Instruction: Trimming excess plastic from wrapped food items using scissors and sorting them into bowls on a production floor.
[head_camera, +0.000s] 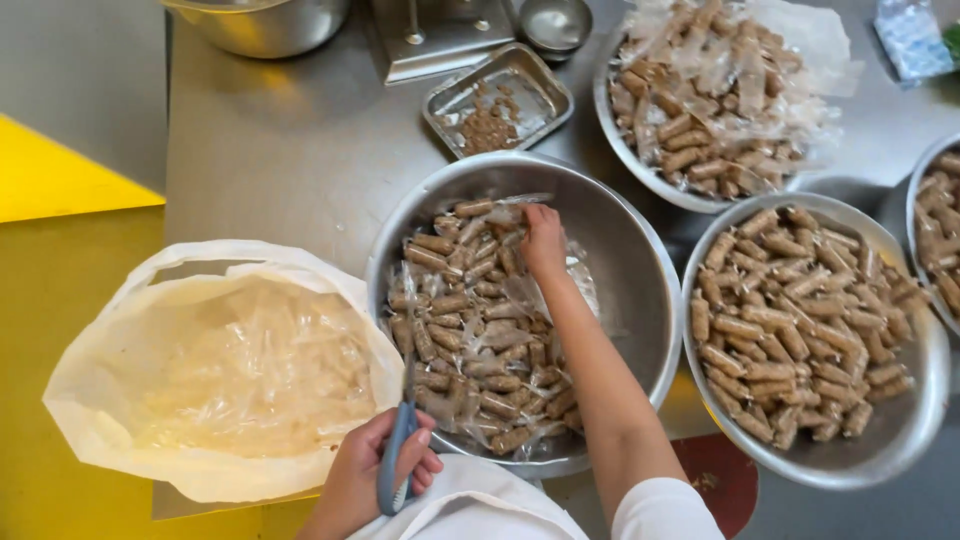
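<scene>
Reaching into the big steel bowl (640, 300) in front of me, my right hand (543, 240) has its fingers pinched on one of the wrapped brown rolls (470, 340) near the top of the heap, while my left hand (375, 470) is clenched round a pair of blue-handled scissors (400, 450), blades pointing up over the bowl's near rim. These rolls lie in clear wrappers and cover only the left half of the bowl; the right half shows bare metal. Just to the right stands a bowl (930, 380) heaped with bare rolls, and I judge those are the finished ones, already well ahead of what is left. Left of me a white bag (90, 400) holds a pile of empty clear wrappers. Further back on the worktop (290, 140) another bowl of wrapped rolls (700, 100) looks untouched, so a good share seems left, beside a small tray (530, 75) with crumbs
</scene>
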